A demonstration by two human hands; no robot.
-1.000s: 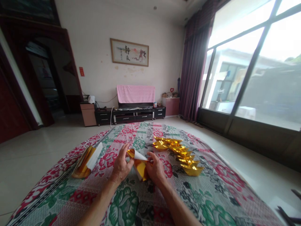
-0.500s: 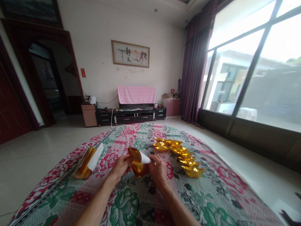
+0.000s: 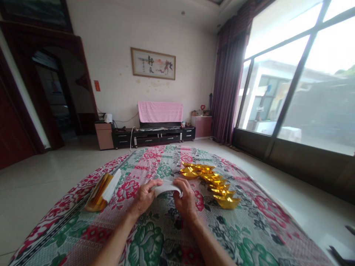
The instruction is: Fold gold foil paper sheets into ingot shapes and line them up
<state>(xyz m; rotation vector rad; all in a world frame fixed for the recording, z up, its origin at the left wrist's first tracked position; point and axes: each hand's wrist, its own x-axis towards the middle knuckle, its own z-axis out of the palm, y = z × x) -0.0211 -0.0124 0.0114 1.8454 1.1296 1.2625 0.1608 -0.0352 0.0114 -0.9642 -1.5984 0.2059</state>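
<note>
The left hand (image 3: 144, 197) and right hand (image 3: 185, 195) face each other over the near middle of the table, forearms slanting inward from the near edge. Their fingers point toward each other, the right hand's bent more. Between them is 1 sheet of paper (image 3: 166, 187), white side showing and bowed into an arch. The left hand's thumb and fingers are closed on its left end; the right hand's are closed on its right end. The sheet appears raised above the flowered tablecloth (image 3: 146, 242).

To the left lies a stack of gold and white papers (image 3: 101, 194); whether a wrapper holds its near end is unclear. To the right, a row of gold boat-shaped pieces (image 3: 216, 181) runs from far to near, touching or overlapping.

At the far side, a black cabinet (image 3: 149, 140) has its drawers closed, their contents hidden.
</note>
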